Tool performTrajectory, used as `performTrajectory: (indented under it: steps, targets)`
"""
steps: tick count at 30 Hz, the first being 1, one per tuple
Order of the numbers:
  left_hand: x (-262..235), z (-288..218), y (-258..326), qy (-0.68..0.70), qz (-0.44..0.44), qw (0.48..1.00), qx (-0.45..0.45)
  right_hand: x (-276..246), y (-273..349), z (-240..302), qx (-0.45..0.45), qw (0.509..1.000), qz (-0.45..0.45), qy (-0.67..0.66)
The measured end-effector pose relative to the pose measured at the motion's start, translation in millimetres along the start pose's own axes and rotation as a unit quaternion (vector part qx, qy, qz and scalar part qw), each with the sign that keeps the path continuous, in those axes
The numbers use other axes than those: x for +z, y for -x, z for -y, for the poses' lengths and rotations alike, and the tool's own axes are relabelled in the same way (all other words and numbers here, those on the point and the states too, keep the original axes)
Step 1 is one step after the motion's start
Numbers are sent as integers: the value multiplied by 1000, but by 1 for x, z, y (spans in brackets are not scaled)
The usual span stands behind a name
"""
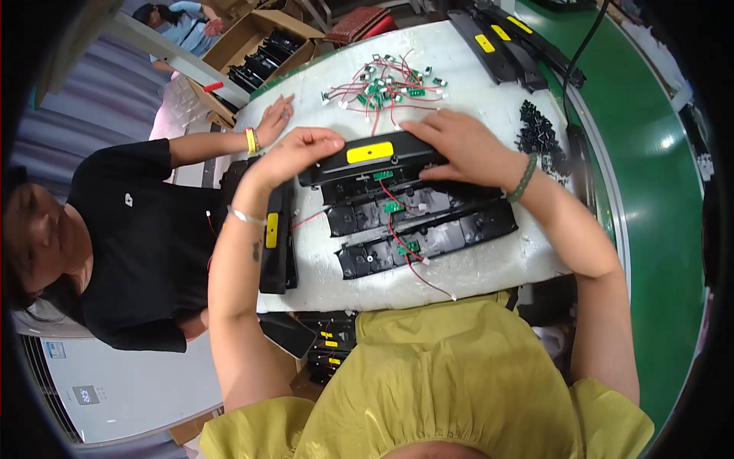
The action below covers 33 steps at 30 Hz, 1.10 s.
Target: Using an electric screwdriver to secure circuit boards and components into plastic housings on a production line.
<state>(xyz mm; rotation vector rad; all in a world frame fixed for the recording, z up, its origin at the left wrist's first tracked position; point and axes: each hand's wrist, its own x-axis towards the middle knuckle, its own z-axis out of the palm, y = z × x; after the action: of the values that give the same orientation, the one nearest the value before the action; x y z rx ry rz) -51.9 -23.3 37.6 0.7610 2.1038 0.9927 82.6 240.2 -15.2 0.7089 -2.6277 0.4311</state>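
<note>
A long black plastic housing (pixel 405 151) with a yellow label lies across the white work surface in front of me. My left hand (pixel 300 153) has its fingertips closed at the housing's left end. My right hand (pixel 468 153) grips the right end, fingers over the far edge and thumb on the near side. Nearer to me lie open black housings, a middle one (pixel 459 200) and a front one (pixel 478 229), partly overlapped behind. A small green circuit board (pixel 408 248) with red and black wires sits in the front one; similar boards show behind it.
Beyond my hands lies a pile of green boards with wires (pixel 382 84). Small black parts (pixel 539 130) are heaped at the right, near labelled black housings (pixel 497 50). A co-worker's hand (pixel 275 118) rests at the left edge, near stacked housings (pixel 279 245). A cardboard box (pixel 306 57) stands behind.
</note>
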Motion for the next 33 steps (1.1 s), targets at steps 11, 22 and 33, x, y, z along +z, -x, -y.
performTrajectory:
  steps: [11,22,33]
  targets:
    - [60,-7,3,-291,-52,937,186,7,-6,1,42,996,46,-64]
    - [61,2,-3,-266,-57,946,174,-4,-18,4,30,987,125,-96]
    - [64,3,-15,-271,-130,932,202,13,-37,-4,-6,996,84,-40]
